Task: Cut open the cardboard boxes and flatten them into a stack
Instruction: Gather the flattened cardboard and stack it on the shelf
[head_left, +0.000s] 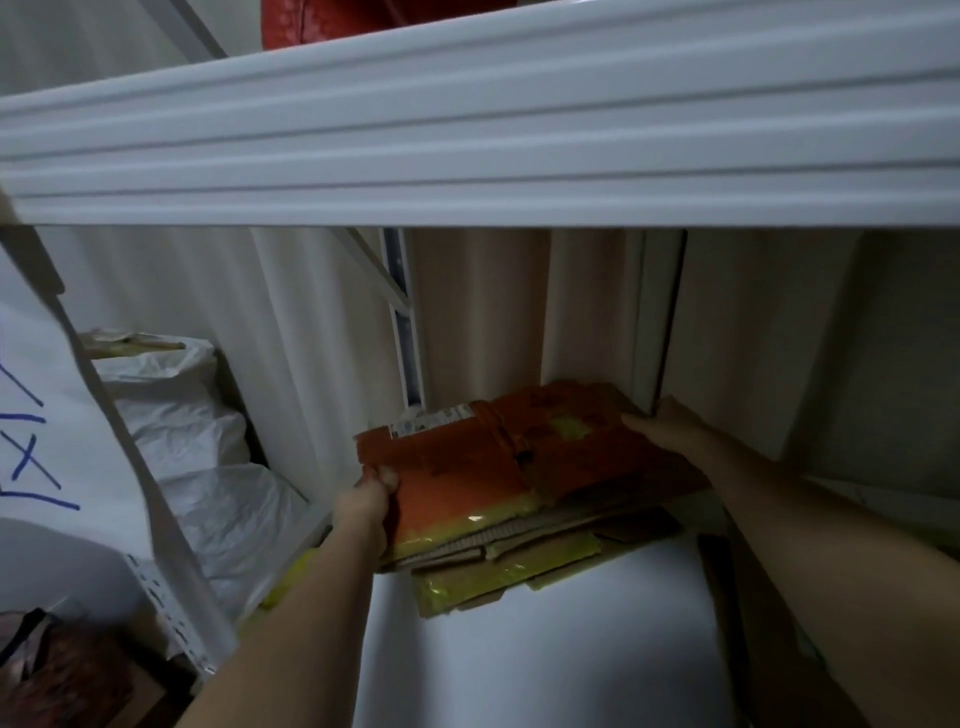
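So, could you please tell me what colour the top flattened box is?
Orange-red top flattened box, with yellow tape at the near edge; head view.
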